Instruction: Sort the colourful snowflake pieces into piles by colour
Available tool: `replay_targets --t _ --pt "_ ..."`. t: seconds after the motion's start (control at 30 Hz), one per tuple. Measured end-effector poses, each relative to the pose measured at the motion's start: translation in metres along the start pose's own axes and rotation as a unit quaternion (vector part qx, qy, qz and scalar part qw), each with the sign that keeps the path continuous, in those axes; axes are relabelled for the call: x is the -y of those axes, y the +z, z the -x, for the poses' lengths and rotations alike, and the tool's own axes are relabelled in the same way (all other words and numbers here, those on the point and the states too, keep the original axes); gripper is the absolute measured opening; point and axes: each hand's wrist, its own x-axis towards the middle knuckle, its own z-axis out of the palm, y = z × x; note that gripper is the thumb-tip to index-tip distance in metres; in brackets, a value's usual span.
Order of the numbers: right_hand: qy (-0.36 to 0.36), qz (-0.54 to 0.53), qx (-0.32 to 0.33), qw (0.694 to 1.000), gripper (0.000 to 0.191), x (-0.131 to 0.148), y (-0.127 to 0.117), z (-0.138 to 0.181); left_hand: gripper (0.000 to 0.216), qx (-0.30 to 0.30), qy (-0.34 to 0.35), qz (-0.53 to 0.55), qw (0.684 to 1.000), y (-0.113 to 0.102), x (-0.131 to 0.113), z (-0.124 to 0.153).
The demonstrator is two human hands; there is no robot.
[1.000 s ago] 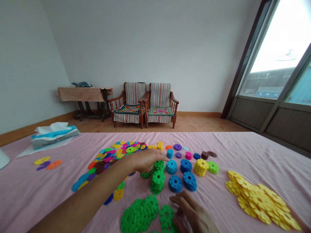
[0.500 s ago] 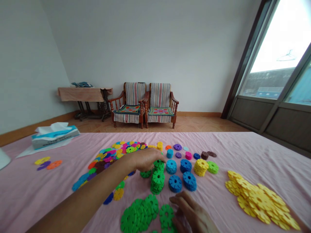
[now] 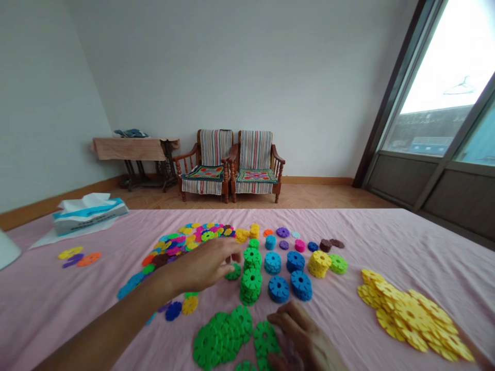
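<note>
My left hand (image 3: 211,262) hovers just left of the green disc stacks, its thumb and fingers apart and nothing visible between them. Close below its fingertips lies a single green notched disc (image 3: 233,271). Two tall stacks of green discs, the rear one (image 3: 252,256) and the front one (image 3: 251,284), stand beside it. At the front, my right hand (image 3: 305,335) is low over the cloth with its fingers apart. Its fingertips are by the loose green discs (image 3: 265,337), perhaps touching them. Left of those, more green discs (image 3: 222,337) lie in an overlapping pile.
Blue stacks (image 3: 279,289) and a yellow stack (image 3: 319,264) stand right of the green ones. A yellow disc heap (image 3: 413,314) lies at the right. Mixed discs (image 3: 170,250) spread at the left, behind my left arm. A tissue box (image 3: 91,214) sits on the pink cloth (image 3: 348,226).
My left hand has drawn back to the left from the rear green stack, which now shows fully, and its fingers have spread. My right hand has hardly moved.
</note>
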Motion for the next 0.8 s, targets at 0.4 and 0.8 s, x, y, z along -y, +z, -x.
replay_targets --t 0.4,0.8 --pt "0.039 -0.024 0.016 0.999 0.043 0.003 0.001 0.000 0.072 0.140 -0.061 0.095 0.984 0.038 -0.016 0.058" --pt "0.085 -0.032 0.072 0.993 0.041 0.007 -0.005 -0.004 0.034 0.124 -0.048 0.131 0.982 0.032 -0.021 0.058"
